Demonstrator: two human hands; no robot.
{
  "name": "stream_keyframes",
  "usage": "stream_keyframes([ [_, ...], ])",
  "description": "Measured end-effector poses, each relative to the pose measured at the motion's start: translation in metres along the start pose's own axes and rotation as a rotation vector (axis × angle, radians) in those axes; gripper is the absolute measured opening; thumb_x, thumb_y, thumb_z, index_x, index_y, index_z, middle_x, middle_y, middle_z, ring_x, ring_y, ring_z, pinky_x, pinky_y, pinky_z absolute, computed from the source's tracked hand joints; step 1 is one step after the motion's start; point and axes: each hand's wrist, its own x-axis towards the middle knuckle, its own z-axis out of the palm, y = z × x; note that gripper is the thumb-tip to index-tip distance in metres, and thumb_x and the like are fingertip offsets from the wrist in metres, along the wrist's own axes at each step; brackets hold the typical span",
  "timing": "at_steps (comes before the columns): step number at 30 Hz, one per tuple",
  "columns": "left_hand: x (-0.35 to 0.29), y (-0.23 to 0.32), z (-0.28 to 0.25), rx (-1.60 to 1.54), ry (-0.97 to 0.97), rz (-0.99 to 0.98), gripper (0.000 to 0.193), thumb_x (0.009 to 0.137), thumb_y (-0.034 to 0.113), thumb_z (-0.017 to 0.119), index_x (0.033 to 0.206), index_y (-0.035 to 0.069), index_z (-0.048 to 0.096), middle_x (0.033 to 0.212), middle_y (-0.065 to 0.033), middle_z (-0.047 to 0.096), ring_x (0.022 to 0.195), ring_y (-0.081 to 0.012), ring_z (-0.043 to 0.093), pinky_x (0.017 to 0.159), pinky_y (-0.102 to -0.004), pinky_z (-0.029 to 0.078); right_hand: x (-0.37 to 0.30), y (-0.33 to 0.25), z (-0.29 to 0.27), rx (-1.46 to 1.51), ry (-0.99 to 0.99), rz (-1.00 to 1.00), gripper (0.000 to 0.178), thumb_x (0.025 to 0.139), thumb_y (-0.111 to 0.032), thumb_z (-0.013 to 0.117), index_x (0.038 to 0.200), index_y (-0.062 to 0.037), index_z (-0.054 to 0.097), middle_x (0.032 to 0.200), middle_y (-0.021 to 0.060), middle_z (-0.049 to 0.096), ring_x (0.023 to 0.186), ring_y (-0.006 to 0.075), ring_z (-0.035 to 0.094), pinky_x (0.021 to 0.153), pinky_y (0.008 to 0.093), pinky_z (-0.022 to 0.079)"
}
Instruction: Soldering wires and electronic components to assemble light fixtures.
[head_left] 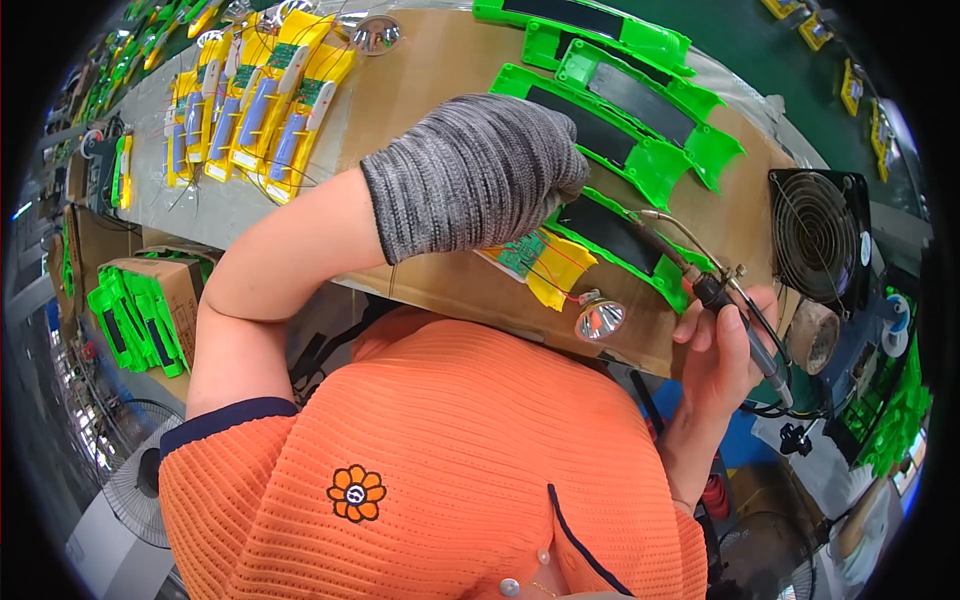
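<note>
The right hand (728,348) grips a soldering iron (712,291) by the near edge of the bench (450,288); the left hand (505,165) curls, its hold hidden.

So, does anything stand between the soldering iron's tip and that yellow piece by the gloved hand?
Yes, in this view: part of the nearest green shell lies between the tip of the soldering iron and the yellow piece. The gloved left hand hides part of that piece; heights can't be judged.

Head-worn fisheye, close above worktable (430,65), facing steeply down
</note>
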Motion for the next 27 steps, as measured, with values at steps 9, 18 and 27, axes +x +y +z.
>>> stream_keyframes([
  [9,-0.008,0.007,-0.016,0.117,0.157,0.192,0.01,0.08,0.016,0.07,0.087,0.01,0.069,0.085,-0.0078,0.06,0.081,-0.03,0.06,0.071,-0.0421,0.048,-0.011,0.002,0.001,-0.041,0.097,-0.034,0.019,0.091,-0.012,0.061,0.099,-0.003,0.045,0.065,0.0066,0.05,0.053,0.0159,0.05,0.056,0.0314,0.049],
  [18,-0.023,0.023,0.011,0.059,0.222,0.199,0.015,0.075,0.017,0.071,0.089,0.013,0.066,0.093,-0.0044,0.062,0.097,-0.0281,0.06,0.086,-0.0432,0.046,-0.019,0.014,0.011,0.255,0.194,0.031,0.013,0.095,-0.013,0.055,0.102,-0.0045,0.049,0.069,0.0081,0.054,0.059,0.0168,0.053,0.062,0.0314,0.05],
  [27,-0.008,0.038,0.031,-0.255,0.169,0.05,0.017,0.084,0.013,0.067,0.1,0.008,0.065,0.09,-0.01,0.066,0.085,-0.0312,0.065,0.075,-0.0394,0.052,-0.017,0.007,-0.007,0.224,0.071,-0.05,0.018,0.092,-0.013,0.059,0.103,-0.0047,0.048,0.067,0.0065,0.055,0.053,0.0153,0.051,0.084,0.0413,0.053],
])
